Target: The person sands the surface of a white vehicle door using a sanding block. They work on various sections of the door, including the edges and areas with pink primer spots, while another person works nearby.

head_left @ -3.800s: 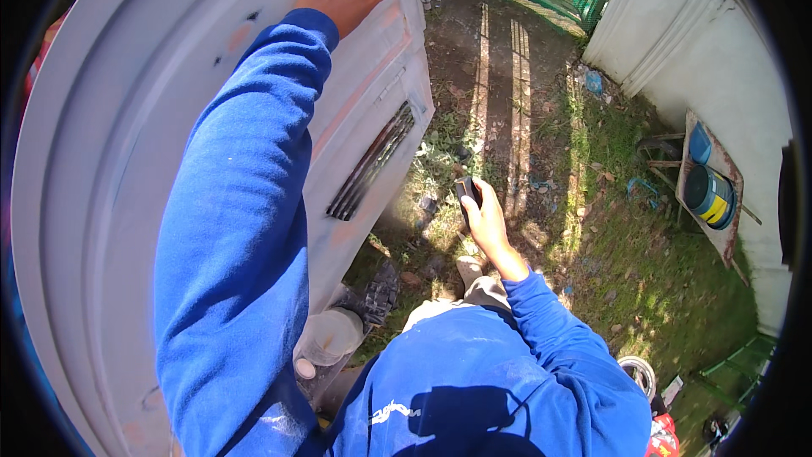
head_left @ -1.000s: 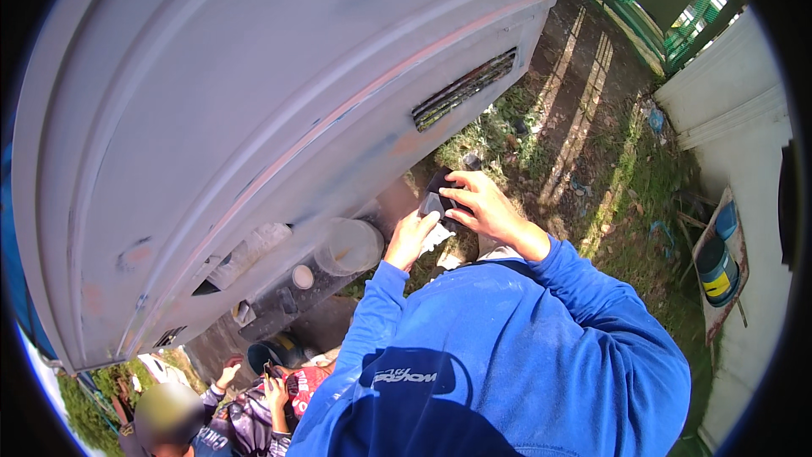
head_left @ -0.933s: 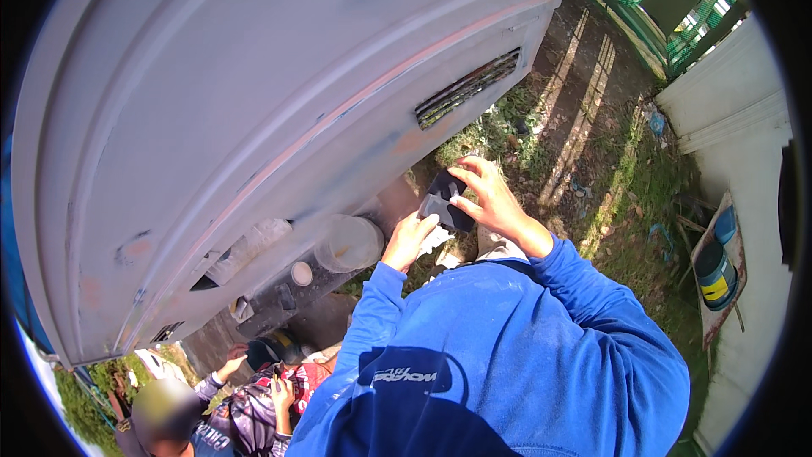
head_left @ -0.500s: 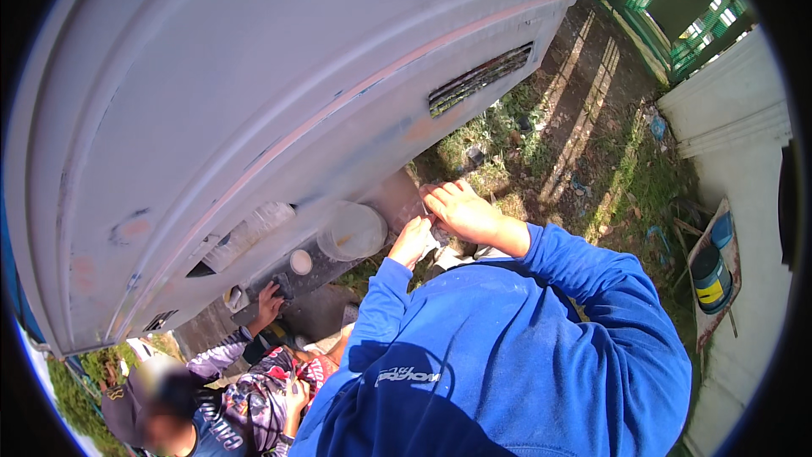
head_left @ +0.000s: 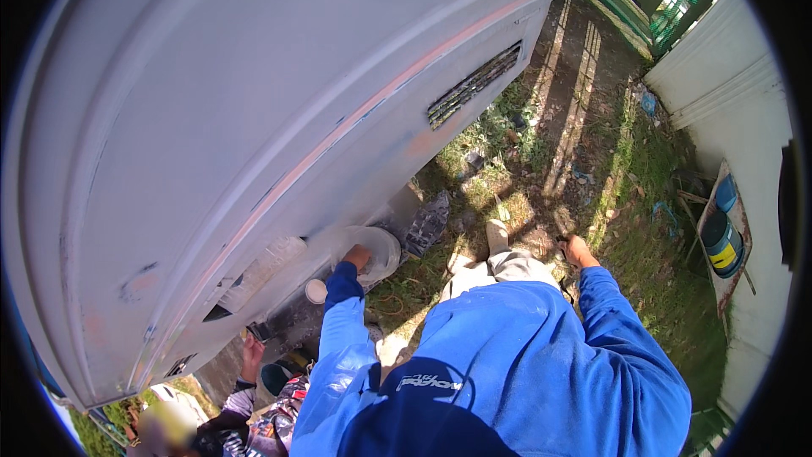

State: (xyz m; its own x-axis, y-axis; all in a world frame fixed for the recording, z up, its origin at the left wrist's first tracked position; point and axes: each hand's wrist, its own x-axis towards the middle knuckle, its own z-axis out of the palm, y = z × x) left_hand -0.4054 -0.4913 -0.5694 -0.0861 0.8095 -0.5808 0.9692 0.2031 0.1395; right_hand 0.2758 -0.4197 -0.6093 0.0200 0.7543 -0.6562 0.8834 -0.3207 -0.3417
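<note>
My left hand (head_left: 357, 256) reaches down into a translucent white bucket (head_left: 390, 254) beside the big grey panel (head_left: 254, 101); its fingers are hidden. My right hand (head_left: 576, 250) hangs low at my right side, closed on a small dark object (head_left: 562, 245) that is hard to make out. A small white container (head_left: 315, 291) sits left of the bucket, and crumpled dark material (head_left: 427, 224) lies right of it. The panel has pink patches, bluish marks and a slotted opening (head_left: 474, 85).
A co-worker's hand (head_left: 252, 354) holds something dark below the panel at lower left. A wheelbarrow (head_left: 723, 305) with buckets stands against the white wall (head_left: 748, 93) at right. Dirt and grass (head_left: 575, 135) lead to green mesh fencing (head_left: 677, 8) at top right.
My hands, together on a dark object and clear plastic moments ago, have separated: the left went into the bucket, the right down to my side. The co-worker's raised hand has shifted slightly left and down.
</note>
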